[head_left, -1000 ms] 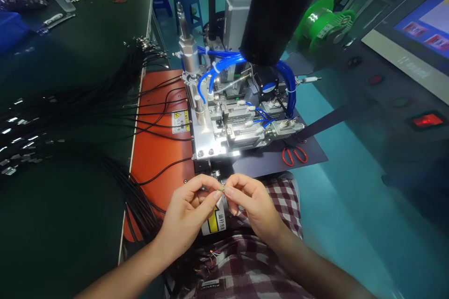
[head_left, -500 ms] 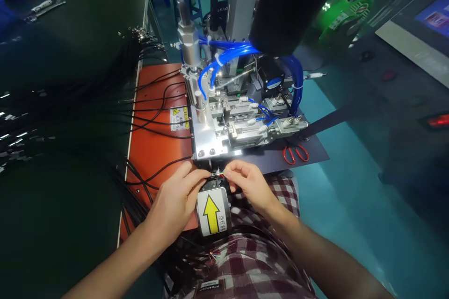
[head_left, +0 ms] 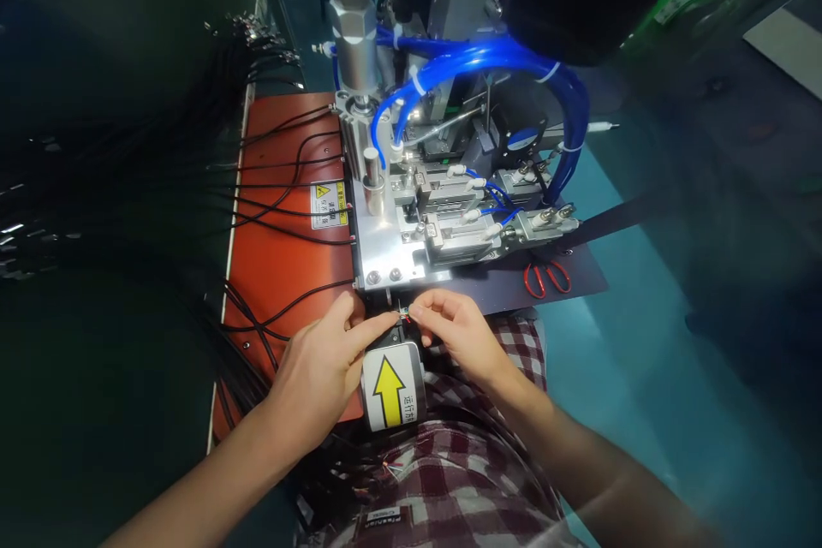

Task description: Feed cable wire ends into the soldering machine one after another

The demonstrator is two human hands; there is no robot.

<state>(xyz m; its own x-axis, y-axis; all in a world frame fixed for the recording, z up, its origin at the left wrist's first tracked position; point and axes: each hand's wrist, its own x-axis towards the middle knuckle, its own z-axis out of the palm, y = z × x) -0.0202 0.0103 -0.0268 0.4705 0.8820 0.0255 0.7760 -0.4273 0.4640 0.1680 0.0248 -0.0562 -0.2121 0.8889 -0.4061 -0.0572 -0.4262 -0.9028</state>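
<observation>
My right hand (head_left: pixel 459 330) is closed in a pinch on thin coloured wires (head_left: pixel 407 317), some red and green, at a small black fixture (head_left: pixel 390 330) in front of the machine. My left hand (head_left: pixel 324 360) reaches in from the other side. One of its digits is stretched out, its tip touching the fixture beside the wire ends; the others are bent and partly hidden. Just below the fingertips is a white label with a yellow arrow (head_left: pixel 389 390). Fine detail at the wire ends is too small to make out.
The metal machine (head_left: pixel 378 231) with blue air tubes (head_left: pixel 475 60) stands ahead. Several black cables (head_left: pixel 288 223) cross an orange plate (head_left: pixel 276 257) on the left. Red-handled scissors (head_left: pixel 545 278) lie on the dark plate at right. A cable bundle (head_left: pixel 250 34) lies on the green table.
The view has shifted slightly closer to the machine. My left hand's outstretched digit has moved right, nearer the wire ends, and its other fingers have drawn back. My right hand keeps its pinch on the wires.
</observation>
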